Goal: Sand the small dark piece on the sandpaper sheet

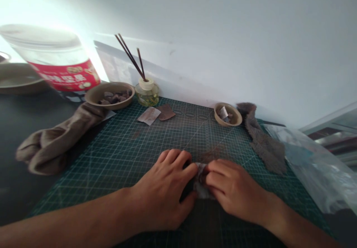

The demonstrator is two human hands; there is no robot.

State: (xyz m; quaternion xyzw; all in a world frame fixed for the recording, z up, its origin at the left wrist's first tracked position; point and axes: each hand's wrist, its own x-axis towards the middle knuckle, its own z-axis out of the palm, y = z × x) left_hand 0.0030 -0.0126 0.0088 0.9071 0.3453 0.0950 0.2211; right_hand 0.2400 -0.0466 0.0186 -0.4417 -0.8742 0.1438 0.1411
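A small pale grey sheet (203,191), crumpled-looking or worn, lies on the green cutting mat (111,173) between both hands. My left hand (164,188) is closed, with thumb and index finger pinching the sheet's left edge. My right hand (234,190) has its fingertips pressed together at the sheet's right side, over a small dark thing that the fingers mostly hide. Reddish-brown dust (213,153) smears the mat just beyond the hands. Farther off, a pale sandpaper-like square (149,116) lies beside a brown sandpaper-like piece (166,112).
At the back left stand a bowl of dark chunks (109,97), a reed diffuser (147,92) and a red-labelled tub (65,73). A smaller bowl (228,114) and grey cloth (264,147) are on the right, near clear plastic (315,166). A brown cloth (60,140) lies left.
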